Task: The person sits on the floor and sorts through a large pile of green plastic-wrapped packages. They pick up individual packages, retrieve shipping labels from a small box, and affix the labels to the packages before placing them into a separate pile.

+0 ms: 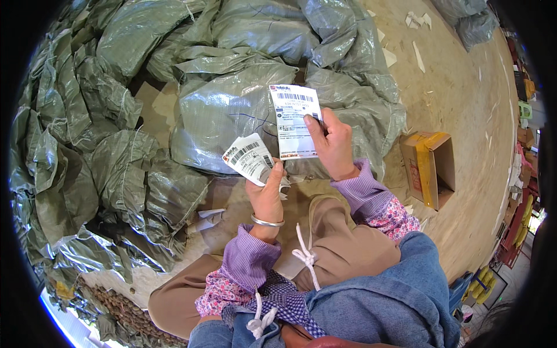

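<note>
My left hand (267, 196), with a metal bangle at the wrist, grips a small fanned stack of printed shipping labels (249, 160) by the lower edge, thumb on top. Higher and to the right, my right hand (333, 141) pinches another white shipping label (296, 130) between thumb and fingers at its right edge. Both sets bear barcodes and writing. The two lie close to each other in view. Behind them rests a full grey-green woven plastic sack (217, 117) with dark marks on its surface.
Many more woven sacks (126, 165) are heaped at the left and top. An open cardboard box (420, 169) with yellow tape stands on the floor at the right. Paper scraps (417, 56) lie on the floor. Brown round items (117, 306) cover the ground at lower left.
</note>
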Motion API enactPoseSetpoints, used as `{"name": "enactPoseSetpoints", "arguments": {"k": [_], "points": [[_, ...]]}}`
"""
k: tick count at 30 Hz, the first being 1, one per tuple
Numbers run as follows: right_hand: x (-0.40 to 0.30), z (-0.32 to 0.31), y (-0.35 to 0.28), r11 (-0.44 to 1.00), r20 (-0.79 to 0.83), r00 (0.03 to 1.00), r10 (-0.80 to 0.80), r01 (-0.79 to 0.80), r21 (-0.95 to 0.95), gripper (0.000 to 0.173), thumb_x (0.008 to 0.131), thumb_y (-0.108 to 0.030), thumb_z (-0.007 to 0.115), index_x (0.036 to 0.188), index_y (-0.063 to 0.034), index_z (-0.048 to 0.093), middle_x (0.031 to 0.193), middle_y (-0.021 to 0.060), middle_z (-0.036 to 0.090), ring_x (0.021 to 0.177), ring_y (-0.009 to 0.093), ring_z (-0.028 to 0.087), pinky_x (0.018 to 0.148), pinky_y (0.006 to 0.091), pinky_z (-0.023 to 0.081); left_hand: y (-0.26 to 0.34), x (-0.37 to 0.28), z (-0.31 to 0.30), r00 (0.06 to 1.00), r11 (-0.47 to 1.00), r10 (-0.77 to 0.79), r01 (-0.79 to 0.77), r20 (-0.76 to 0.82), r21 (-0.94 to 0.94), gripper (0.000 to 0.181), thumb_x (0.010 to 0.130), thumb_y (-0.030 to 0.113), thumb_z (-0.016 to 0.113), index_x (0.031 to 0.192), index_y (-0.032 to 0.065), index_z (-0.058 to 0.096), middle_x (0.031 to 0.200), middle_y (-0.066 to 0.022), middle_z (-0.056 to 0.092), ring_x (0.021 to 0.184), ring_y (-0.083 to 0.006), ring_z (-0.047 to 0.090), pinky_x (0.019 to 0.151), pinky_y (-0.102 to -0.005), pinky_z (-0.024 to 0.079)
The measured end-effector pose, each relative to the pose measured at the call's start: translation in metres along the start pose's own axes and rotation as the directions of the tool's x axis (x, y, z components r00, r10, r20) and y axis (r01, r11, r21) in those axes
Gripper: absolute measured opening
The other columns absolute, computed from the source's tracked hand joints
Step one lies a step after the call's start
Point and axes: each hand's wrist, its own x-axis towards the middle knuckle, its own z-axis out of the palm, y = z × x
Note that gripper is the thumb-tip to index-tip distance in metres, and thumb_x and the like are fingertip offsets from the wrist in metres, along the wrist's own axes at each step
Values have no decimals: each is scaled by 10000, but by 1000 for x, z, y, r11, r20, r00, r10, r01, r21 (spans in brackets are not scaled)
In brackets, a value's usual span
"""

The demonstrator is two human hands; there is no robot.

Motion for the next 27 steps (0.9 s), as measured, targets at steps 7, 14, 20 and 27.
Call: {"name": "enactPoseSetpoints", "arguments": {"k": [7,14,20,27], "points": [[-3,-5,-4,1000,5,1000,-5,5,-16,236,851,-155,600,720,-4,475,495,53,407,457,64,336,405,262,294,2,-3,1,1000,999,18,-18,1,38,142,828,96,627,933,20,569,796,-13,574,687,-89,529,628,-217,426],[-3,-7,-8,1000,-1,1000,-2,2,11,244,844,-156,603,708,-10,463,492,76,415,433,124,360,397,284,297,4,-5,4,1000,1000,18,-18,-18,15,147,819,72,632,936,10,569,809,-21,577,696,-92,533,641,-220,434],[-3,-8,-6,999,0,1000,8,-8,33,266,831,-155,609,691,-16,431,485,130,433,377,228,402,381,326,311,4,-5,4,999,999,35,-35,-4,4,144,820,69,627,939,10,570,809,-21,575,696,-91,533,635,-219,430],[-4,-9,-8,999,17,999,28,-29,40,211,858,-144,592,734,-1,496,501,25,410,472,41,330,407,240,274,3,-4,4,998,998,57,-57,-1,-17,139,823,71,621,940,17,570,815,-19,572,710,-90,534,634,-222,430]]}}
